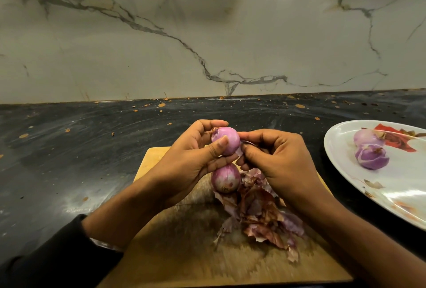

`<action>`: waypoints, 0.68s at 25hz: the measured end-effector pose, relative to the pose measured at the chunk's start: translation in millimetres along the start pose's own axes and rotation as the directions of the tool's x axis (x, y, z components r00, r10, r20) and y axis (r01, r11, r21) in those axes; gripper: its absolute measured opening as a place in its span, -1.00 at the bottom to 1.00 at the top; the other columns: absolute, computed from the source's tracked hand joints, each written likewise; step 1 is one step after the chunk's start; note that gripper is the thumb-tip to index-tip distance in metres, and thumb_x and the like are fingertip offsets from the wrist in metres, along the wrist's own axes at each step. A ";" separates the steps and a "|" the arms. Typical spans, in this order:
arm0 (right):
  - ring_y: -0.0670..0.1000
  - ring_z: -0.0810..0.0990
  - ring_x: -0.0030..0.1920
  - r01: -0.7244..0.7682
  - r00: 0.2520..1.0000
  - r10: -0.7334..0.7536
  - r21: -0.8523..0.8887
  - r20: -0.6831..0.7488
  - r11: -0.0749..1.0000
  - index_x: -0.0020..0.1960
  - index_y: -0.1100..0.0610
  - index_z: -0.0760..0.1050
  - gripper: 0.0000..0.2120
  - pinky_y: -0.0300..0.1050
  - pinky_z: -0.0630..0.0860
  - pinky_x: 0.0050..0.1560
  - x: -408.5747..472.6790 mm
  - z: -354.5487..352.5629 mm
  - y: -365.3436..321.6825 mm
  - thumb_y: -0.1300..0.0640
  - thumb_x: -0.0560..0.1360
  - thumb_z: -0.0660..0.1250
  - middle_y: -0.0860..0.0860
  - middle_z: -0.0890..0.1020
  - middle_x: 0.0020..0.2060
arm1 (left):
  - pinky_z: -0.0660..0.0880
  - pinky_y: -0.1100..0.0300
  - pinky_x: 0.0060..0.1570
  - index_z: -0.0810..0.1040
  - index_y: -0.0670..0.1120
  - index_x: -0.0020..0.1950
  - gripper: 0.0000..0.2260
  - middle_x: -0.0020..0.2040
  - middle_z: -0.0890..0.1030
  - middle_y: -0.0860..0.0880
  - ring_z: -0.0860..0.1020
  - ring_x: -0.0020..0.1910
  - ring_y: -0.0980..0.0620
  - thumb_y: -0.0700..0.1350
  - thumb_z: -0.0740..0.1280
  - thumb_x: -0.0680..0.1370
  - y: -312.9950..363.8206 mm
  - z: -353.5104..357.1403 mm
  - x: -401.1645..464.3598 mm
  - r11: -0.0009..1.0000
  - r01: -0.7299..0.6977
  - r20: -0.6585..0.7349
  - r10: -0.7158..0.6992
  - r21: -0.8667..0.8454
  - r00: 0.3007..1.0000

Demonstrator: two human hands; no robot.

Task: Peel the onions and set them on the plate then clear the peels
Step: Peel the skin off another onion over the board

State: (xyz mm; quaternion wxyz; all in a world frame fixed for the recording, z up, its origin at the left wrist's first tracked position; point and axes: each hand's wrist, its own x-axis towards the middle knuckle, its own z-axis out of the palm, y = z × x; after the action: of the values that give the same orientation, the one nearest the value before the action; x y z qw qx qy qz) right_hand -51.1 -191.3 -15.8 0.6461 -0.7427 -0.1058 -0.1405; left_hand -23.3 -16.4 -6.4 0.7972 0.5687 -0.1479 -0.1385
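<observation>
Left hand (pixel 191 161) grips onion (pixel 227 140); right hand (pixel 276 163) pinches peel (pixel 239 150).

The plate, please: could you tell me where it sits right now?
In the head view, the plate lies on the dark counter at the right edge, right of the cutting board.

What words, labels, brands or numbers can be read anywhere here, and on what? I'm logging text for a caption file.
None. The plate bears only a red floral print, no lettering. The cutting board, the counter and the marble wall show no text.
</observation>
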 end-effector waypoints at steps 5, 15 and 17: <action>-0.04 0.66 -0.32 0.014 1.000 -0.015 -0.042 -0.011 0.999 0.10 0.15 0.67 -0.70 -0.24 0.62 -0.23 0.3 -2.1 2.0 0.44 0.54 0.30 0.12 0.71 -0.28 | 0.63 0.14 0.02 0.48 -0.18 0.27 -0.65 0.25 0.57 -0.24 0.64 0.16 -0.15 -0.18 0.30 0.49 -0.1 -2.3 0.6 1.000 -0.002 -0.004 0.002 -0.020 1.000; -0.19 0.56 -0.28 -0.065 0.998 0.063 -0.097 -0.026 0.993 0.06 0.06 0.66 -0.81 -0.31 0.51 -0.29 1.4 0.9 2.5 0.22 0.62 0.28 -0.08 0.67 -0.23 | 0.63 0.12 0.05 0.50 -0.17 0.30 -0.64 0.24 0.59 -0.25 0.63 0.19 -0.15 -0.13 0.25 0.51 0.8 -1.2 0.5 0.999 0.016 0.005 -0.016 -0.043 1.000; -0.20 0.55 -0.28 -0.056 0.998 0.053 -0.110 -0.031 0.992 0.03 0.05 0.65 -0.85 -0.33 0.50 -0.28 1.2 1.5 3.0 0.14 0.62 0.29 -0.12 0.65 -0.25 | 0.62 0.12 0.07 0.50 -0.16 0.31 -0.64 0.24 0.60 -0.24 0.63 0.19 -0.15 -0.13 0.24 0.53 0.6 -2.3 0.1 1.000 0.004 0.010 -0.003 -0.024 1.000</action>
State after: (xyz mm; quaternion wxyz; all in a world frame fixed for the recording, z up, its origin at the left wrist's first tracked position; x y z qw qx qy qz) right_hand -48.9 -190.3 -18.4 0.6088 -0.7781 -0.0684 -0.1389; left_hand -22.4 -14.3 -6.5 0.8028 0.5588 -0.1493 -0.1446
